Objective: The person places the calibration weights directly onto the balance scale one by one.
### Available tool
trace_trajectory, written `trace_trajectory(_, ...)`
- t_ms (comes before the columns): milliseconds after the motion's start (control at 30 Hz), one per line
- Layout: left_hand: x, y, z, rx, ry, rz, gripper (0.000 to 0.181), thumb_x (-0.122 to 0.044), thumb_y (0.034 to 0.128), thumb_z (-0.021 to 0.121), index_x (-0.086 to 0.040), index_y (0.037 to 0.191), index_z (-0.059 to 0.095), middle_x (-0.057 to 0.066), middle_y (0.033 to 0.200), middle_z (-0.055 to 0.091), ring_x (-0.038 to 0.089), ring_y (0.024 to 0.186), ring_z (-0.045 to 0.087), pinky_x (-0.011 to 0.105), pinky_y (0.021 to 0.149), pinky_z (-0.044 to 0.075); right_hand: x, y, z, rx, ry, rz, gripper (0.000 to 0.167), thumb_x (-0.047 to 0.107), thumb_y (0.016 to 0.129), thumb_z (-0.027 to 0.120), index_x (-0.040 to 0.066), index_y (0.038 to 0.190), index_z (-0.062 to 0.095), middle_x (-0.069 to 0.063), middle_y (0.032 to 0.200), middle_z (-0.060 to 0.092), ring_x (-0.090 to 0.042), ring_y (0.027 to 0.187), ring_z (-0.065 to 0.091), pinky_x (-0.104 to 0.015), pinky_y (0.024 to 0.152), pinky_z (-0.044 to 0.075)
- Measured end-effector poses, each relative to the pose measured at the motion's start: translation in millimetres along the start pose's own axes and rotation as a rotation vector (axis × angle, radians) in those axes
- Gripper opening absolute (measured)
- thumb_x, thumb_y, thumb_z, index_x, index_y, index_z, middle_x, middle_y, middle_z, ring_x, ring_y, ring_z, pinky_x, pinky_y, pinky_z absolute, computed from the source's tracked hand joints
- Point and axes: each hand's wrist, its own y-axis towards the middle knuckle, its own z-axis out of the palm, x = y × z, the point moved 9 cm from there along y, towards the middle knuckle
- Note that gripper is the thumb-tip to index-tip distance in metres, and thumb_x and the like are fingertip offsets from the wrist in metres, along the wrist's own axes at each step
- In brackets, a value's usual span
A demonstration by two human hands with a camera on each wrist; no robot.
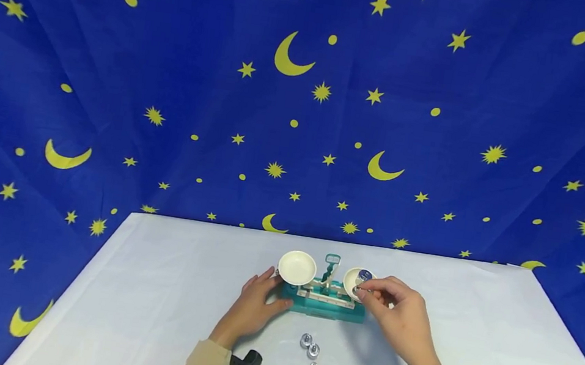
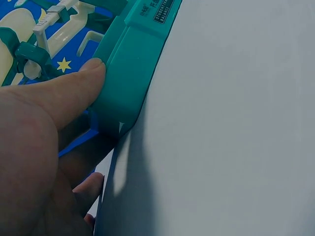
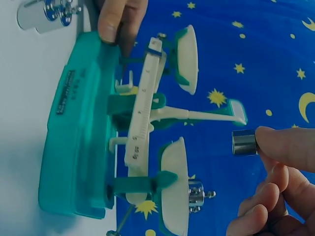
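A teal balance scale (image 1: 323, 308) stands on the white table with two cream pans. My left hand (image 1: 251, 310) holds the left end of its base, the thumb (image 2: 86, 83) lying along the edge. Over the right pan (image 3: 174, 189), my right hand (image 1: 401, 315) pinches a shiny metal weight (image 3: 244, 142) between thumb and fingertips. Other metal weights (image 3: 196, 193) stand in that pan, below the pinched one. The left pan (image 1: 296, 268) shows a bare surface. Part of the right pan is hidden by my fingers in the head view.
Several small metal weights (image 1: 313, 351) stand on the table (image 1: 142, 311) in front of the scale, between my forearms. Black wrist devices (image 1: 246, 364) sit at both sleeves. A blue curtain (image 1: 214, 104) with yellow moons and stars hangs behind the table.
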Motion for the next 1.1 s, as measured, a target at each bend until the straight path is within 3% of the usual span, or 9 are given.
trace_trajectory(400, 0.4, 0.7, 0.3, 0.002, -0.005, -0.001, 0.063, -0.036, 0.0939, 0.069, 0.002, 0.141, 0.054, 0.023, 0.148, 0.049, 0.040, 0.146, 0.031, 0.060, 0.122, 0.012, 3, 10.6, -2, -0.077, -0.064, -0.081, 0.013, 0.002, 0.079, 0.083, 0.011, 0.086, 0.079, 0.007, 0.071, 0.057, -0.009, 0.064, 0.051, -0.018, 0.054, 0.044)
trace_trajectory(1100, 5.0, 1.5, 0.9, 0.008, 0.000, -0.027, 0.064, -0.037, 0.0936, 0.069, 0.001, 0.142, 0.053, 0.022, 0.151, 0.046, 0.038, 0.147, 0.030, 0.058, 0.123, 0.012, -7, 13.2, 4, -0.074, -0.125, -0.063, 0.009, 0.002, 0.081, 0.081, 0.008, 0.087, 0.078, 0.005, 0.071, 0.055, -0.010, 0.063, 0.049, -0.021, 0.053, 0.042)
